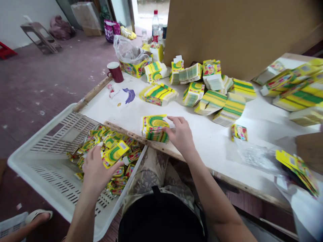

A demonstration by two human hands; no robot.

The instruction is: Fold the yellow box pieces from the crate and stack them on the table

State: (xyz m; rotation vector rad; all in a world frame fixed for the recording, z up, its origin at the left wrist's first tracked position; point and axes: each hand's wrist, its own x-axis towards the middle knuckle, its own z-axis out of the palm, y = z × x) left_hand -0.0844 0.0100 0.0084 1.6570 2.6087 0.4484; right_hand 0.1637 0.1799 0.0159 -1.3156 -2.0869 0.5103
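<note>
My left hand point(97, 168) is over a white plastic basket point(45, 174), its fingers and thumb spread apart. Just beyond the fingers, above the heap, is a yellow-green small carton point(115, 154); I cannot tell whether the hand still touches it. Many similar small cartons point(126, 181) fill the basket's table side. On the white table, my right hand point(179, 132) has thumb and fingers around the white-flapped end of the top carton point(155, 121) on a short stack. Below it show the edges of more flattened cartons point(156, 135).
Bundles of flattened cartons point(212, 101) lie across the back of the table point(121, 117), with more stacks point(300, 87) at right. A maroon mug point(116, 73) stands at the far left corner. A cardboard sheet point(227, 37) rises behind. Someone's foot point(40, 216) shows at lower left.
</note>
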